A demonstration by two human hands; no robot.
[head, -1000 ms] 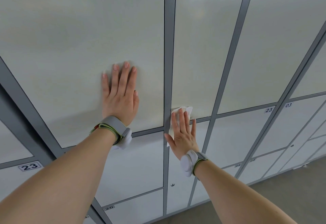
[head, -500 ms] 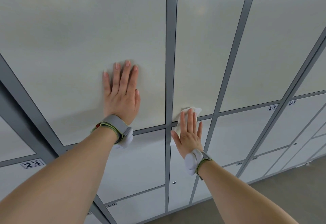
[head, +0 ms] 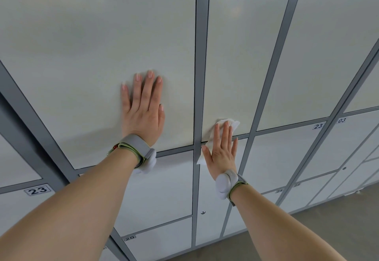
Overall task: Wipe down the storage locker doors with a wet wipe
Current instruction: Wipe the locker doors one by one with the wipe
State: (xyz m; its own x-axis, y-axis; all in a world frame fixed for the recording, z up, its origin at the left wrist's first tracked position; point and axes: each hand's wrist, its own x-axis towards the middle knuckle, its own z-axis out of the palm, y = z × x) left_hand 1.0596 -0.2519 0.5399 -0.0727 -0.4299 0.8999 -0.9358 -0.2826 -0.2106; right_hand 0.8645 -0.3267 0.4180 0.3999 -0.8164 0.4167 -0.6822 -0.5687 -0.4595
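Palms flat, fingers straight: left hand rests on locker door, right hand presses wet wipe

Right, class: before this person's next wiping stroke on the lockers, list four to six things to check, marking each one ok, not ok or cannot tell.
1. Is the right hand pressing the wet wipe flat against the locker: ok.
2. Is the left hand braced flat on the neighbouring door: ok.
3. Is the wipe fully under the palm: not ok, edges stick out past the fingertips and thumb.
4. Is the wipe damp enough: cannot tell.
5. Is the narrow door above the wipe free of handles: ok.
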